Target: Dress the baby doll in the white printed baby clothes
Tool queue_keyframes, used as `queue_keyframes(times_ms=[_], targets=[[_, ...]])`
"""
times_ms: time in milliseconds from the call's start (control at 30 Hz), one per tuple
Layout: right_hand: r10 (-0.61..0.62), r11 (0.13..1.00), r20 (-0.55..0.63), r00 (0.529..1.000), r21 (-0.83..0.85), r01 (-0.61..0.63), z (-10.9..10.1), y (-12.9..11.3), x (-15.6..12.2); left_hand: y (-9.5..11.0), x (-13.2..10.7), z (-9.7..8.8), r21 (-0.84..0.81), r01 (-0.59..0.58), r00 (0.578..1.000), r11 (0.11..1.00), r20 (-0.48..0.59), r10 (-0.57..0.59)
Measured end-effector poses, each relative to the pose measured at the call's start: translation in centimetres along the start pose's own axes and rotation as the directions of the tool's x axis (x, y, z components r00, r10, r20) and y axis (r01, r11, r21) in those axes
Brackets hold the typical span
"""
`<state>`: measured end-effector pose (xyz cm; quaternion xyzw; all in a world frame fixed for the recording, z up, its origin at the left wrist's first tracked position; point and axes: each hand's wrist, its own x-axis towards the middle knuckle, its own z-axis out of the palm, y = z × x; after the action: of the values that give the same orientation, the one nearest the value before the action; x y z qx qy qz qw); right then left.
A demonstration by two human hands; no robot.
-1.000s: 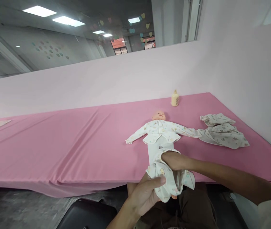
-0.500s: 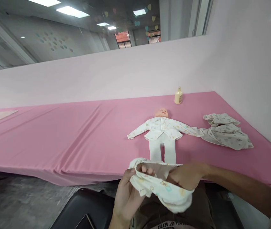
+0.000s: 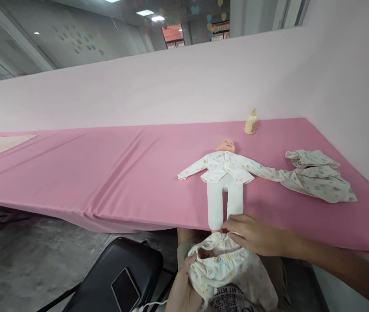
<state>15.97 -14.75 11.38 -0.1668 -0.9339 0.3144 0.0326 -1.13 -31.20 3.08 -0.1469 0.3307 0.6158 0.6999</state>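
Note:
Small white printed pants [image 3: 218,264] with a gathered waist hang over my lap, the waist opening spread. At the left of that opening my left hand [image 3: 186,284] grips the waistband. A baby doll [image 3: 225,145] lies face up on the table, wearing a white printed jacket [image 3: 225,167] and plain white leggings [image 3: 215,206]. Its feet point towards me at the table edge, one partly showing. My right hand [image 3: 252,234] covers the end of the doll's other leg, fingers bent, just above the waistband. What is between its fingertips is hidden.
A pump bottle [image 3: 251,122] stands by the wall. Folded printed clothes [image 3: 321,182] lie at the right, touching the jacket's sleeve. Pink cloth [image 3: 132,182] covers the table. A phone [image 3: 125,290] with a white cable lies on a black chair [image 3: 106,281].
My right hand has come out of the pants and moved up to the doll's leg end. The pants have moved lower, towards my lap, still in my left hand.

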Motion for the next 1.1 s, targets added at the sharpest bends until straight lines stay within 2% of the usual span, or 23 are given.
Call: queue_keyframes(times_ms=[67, 133, 233, 333, 400, 500, 567, 667, 800, 933, 1100], targets=[[-0.098, 0.976, -0.004, 0.995, -0.198, 0.096, 0.4, 0.7, 0.9, -0.2, -0.2, -0.6, -0.001, 0.006, 1.000, 1.000, -0.005, -0.006], [-0.216, 0.913, 0.025, 0.976, -0.349, 0.211, 1.2, 1.5, 2.1, -0.2, -0.4, -1.2, -0.003, 0.027, 0.999, 1.000, -0.030, -0.028], [-0.322, 0.821, 0.082, 0.943, -0.471, 0.322, 2.6, 2.9, 4.1, -0.3, -0.4, -2.0, 0.004, 0.070, 0.996, 0.998, -0.062, -0.069], [-0.363, 0.754, 0.152, 0.919, -0.532, 0.385, 3.7, 3.7, 5.9, -0.4, -0.2, -2.4, 0.017, 0.075, 0.997, 0.997, -0.032, -0.074], [-0.376, 0.739, 0.190, 0.907, -0.529, 0.417, 3.7, 3.8, 6.7, -0.4, -0.4, -2.2, 0.017, 0.060, 0.998, 0.998, 0.018, -0.060], [-0.397, 0.769, 0.197, 0.896, -0.462, 0.442, 2.3, 3.1, 7.2, 0.2, -1.6, -1.3, 0.003, -0.028, 0.996, 1.000, 0.089, 0.028], [-0.418, 0.812, 0.153, 0.896, -0.380, 0.444, 0.7, 2.4, 7.2, 0.9, -2.8, -0.5, 0.010, -0.093, 0.988, 0.996, 0.123, 0.091], [-0.387, 0.903, 0.045, 0.921, -0.183, 0.389, -1.9, 1.7, 7.0, 1.7, -4.2, 0.7, 0.036, -0.138, 0.982, 0.990, 0.137, 0.132], [-0.326, 0.941, -0.081, 0.942, 0.064, 0.331, -3.8, 2.0, 6.7, 1.3, -3.5, 2.2, 0.033, -0.164, 0.978, 0.986, 0.133, 0.158], [-0.330, 0.943, -0.060, 0.942, 0.033, 0.332, -3.8, 2.2, 6.4, 0.0, -1.8, 4.1, 0.009, -0.108, 0.980, 0.994, 0.167, 0.105], [-0.322, 0.939, -0.021, 0.947, -0.136, 0.316, -3.5, 0.9, 5.7, -0.5, -1.7, 6.5, -0.050, -0.193, 0.969, 0.980, 0.150, 0.198]])
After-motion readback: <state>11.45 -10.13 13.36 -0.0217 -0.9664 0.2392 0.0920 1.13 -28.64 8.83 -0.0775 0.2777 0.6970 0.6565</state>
